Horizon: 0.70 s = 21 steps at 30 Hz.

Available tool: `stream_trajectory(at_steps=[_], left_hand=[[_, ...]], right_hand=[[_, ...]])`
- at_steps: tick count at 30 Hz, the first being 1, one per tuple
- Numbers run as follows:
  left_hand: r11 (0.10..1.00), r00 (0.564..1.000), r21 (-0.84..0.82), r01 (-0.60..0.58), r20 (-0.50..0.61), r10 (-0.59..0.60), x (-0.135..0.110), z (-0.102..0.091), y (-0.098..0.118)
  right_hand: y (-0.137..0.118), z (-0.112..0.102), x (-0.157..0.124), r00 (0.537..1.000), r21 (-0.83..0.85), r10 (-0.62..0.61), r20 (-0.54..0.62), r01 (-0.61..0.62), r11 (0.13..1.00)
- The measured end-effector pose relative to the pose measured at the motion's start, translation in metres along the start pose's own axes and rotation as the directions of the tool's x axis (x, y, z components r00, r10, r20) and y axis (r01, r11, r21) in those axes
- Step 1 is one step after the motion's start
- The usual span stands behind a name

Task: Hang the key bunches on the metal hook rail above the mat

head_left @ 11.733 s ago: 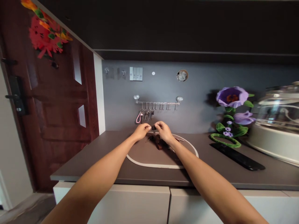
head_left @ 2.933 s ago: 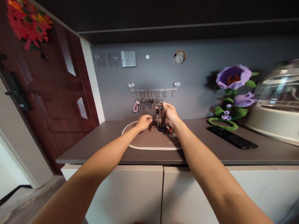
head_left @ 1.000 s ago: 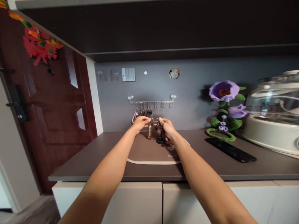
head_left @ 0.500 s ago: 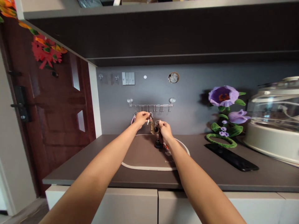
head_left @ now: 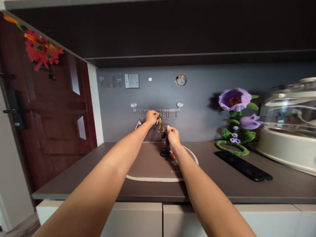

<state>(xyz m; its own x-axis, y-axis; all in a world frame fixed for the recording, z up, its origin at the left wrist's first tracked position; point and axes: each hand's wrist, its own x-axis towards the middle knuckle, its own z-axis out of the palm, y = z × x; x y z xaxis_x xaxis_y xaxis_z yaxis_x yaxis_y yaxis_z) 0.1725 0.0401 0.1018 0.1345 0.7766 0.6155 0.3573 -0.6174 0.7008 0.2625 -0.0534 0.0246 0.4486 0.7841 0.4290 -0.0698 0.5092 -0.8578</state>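
Dangling from the left hand [head_left: 151, 116] is a key bunch [head_left: 159, 125].

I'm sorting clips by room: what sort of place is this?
Probably a home entryway: a dark red door with a lever handle stands at the left, and a pink-looped key ring hangs from a hook rail on the wall.

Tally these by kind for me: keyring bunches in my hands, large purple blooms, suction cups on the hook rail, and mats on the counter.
Keyring bunches: 2, one in the left hand, one in the right hand
Large purple blooms: 2
Suction cups: 2
Mat: 1
Total: 7
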Motion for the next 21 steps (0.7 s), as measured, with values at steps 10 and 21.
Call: stream_trajectory(at_steps=[10, 21], left_hand=[[0.954, 0.996, 0.288, -0.081, -0.021, 0.091, -0.008, 0.005, -0.001], [0.927, 0.994, 0.364, -0.095, -0.021, 0.110, -0.024, 0.004, -0.004]], right_hand=[[-0.005, 0.002, -0.002, 1.000, -0.003, 0.012, -0.014, -0.012, 1.000], [-0.003, 0.000, -0.001, 1.000, 0.013, 0.010, -0.018, -0.010, 1.000]])
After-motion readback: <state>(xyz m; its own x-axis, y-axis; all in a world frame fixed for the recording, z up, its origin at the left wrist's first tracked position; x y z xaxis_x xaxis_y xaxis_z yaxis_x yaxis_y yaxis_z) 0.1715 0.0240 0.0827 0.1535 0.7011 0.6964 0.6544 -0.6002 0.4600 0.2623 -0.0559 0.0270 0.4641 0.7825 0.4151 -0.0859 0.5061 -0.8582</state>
